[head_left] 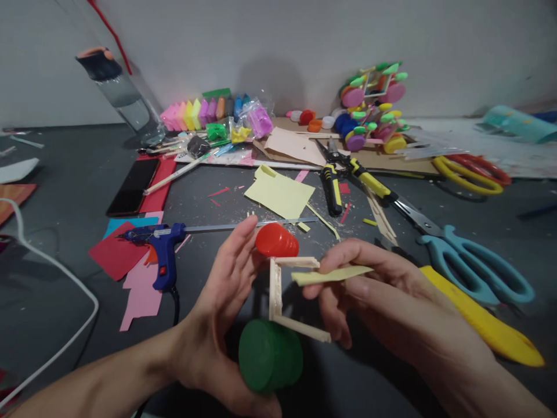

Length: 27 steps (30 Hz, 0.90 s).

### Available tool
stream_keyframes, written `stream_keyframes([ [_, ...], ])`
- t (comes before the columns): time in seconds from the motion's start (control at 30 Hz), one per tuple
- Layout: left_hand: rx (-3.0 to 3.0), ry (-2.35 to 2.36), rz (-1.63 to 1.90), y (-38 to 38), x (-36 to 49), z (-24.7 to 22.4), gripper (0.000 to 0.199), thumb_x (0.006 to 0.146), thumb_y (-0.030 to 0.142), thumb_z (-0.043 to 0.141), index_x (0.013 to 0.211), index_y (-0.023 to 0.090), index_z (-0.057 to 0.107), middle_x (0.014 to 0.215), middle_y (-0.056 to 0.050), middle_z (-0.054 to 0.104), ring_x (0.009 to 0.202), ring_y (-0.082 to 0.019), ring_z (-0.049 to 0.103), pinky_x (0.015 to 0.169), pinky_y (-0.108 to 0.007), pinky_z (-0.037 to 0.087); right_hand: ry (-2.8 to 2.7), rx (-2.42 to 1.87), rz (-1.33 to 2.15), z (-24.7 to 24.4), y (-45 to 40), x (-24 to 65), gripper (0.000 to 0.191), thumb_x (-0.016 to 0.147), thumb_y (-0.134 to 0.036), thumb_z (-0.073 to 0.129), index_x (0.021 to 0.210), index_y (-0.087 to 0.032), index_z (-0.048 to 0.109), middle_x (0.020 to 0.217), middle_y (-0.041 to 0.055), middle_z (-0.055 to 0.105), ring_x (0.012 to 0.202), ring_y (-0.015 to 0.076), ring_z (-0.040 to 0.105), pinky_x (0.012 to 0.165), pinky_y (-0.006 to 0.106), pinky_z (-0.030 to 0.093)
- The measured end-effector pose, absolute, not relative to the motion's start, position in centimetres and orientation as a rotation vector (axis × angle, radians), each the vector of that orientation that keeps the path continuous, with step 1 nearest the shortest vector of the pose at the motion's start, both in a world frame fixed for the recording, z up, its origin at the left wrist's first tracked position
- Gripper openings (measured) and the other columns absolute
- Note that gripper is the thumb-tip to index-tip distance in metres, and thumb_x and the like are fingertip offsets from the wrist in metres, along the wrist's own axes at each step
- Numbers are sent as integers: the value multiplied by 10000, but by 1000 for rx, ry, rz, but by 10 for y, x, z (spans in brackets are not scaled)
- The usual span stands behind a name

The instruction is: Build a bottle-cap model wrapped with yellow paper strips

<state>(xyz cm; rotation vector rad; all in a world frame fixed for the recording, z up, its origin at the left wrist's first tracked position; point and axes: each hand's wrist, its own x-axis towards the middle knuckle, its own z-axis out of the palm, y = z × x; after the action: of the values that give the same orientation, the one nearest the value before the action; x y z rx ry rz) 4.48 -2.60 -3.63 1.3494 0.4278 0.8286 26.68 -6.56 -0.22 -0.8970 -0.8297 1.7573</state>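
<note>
My left hand (226,302) spans a small wooden stick frame (275,290), its thumb by a green bottle cap (270,355) and its fingers behind a red bottle cap (277,240). The frame looks three-sided, with its open side facing right. The caps sit at its near and far ends. Between the thumb and fingers of my right hand (369,290) is a narrow pale yellow paper strip (333,274), just above the frame's open side. Whether the strip touches the sticks I cannot tell.
A blue glue gun (165,255) lies left on coloured paper. Yellow paper (279,193), pliers (333,180), blue-handled scissors (456,249) and a yellow-handled tool (483,316) lie around. Clay packs (204,113), a water bottle (126,96) and stick-and-cap models (374,104) stand along the wall.
</note>
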Motion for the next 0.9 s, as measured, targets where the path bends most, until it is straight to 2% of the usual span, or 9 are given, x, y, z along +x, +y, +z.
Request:
stream_keyframes([
  [0.1,1360,416,842,-25,46,-36,1306,537,472,928,1558,405,117,1622,-80,249,1499,-427,206,1221,-640,120,-850,-873,1786,-2,-65,269,230,865,-405,706,961,-196,704,737,37,706,556,121,622,482,202,493],
  [0.17,1338,414,839,-25,47,-36,1318,524,461,937,1558,405,121,1621,-85,249,1497,-431,210,1216,-638,146,-897,-932,1753,-4,-67,270,206,904,-394,671,962,-199,694,602,-10,636,492,81,550,474,162,433],
  [0.23,1307,403,848,-25,48,-35,1293,523,471,937,1546,429,147,1623,-66,250,1497,-426,215,1212,-643,141,-967,-1052,1683,-4,-68,271,149,927,-363,654,959,-220,683,562,-42,594,465,54,502,469,137,391],
  [0.4,1313,413,831,-26,48,-33,1241,554,492,919,1532,469,156,1608,-32,289,1505,-394,220,1215,-642,109,-1189,-1373,1243,5,-68,270,108,848,-342,735,945,-294,721,725,-26,675,544,87,570,473,159,437],
  [0.5,1321,426,807,-27,47,-34,1266,531,490,931,1530,481,153,1628,-29,251,1514,-393,188,1217,-640,87,-1357,-1425,986,12,-68,270,60,831,-354,747,801,-302,751,790,-1,716,685,146,650,585,206,512],
  [0.57,1316,434,781,-27,46,-35,1284,517,502,933,1528,496,141,1647,-14,212,1521,-394,161,1215,-643,78,-1441,-1381,916,14,-70,271,73,855,-347,727,787,-325,741,818,-13,722,765,162,672,653,214,529],
  [0.77,1336,404,792,-28,46,-38,1286,526,501,930,1542,469,142,1641,-31,241,1522,-395,153,1215,-640,60,-1675,-1321,677,19,-79,278,153,913,-246,665,929,-397,682,877,-54,691,838,143,665,703,211,532],
  [0.83,1350,407,788,-28,47,-38,1288,528,491,932,1545,462,143,1640,-37,248,1520,-396,160,1222,-627,70,-1713,-1345,601,20,-83,278,183,923,-245,647,1001,-410,657,883,-53,692,783,140,671,668,214,541],
  [0.9,1367,467,766,-28,47,-38,1378,458,507,949,1549,459,109,1650,-36,224,1513,-414,173,1224,-626,109,-1732,-1381,518,20,-86,275,195,929,-275,634,1061,-418,625,896,-50,696,718,137,671,617,215,549],
])
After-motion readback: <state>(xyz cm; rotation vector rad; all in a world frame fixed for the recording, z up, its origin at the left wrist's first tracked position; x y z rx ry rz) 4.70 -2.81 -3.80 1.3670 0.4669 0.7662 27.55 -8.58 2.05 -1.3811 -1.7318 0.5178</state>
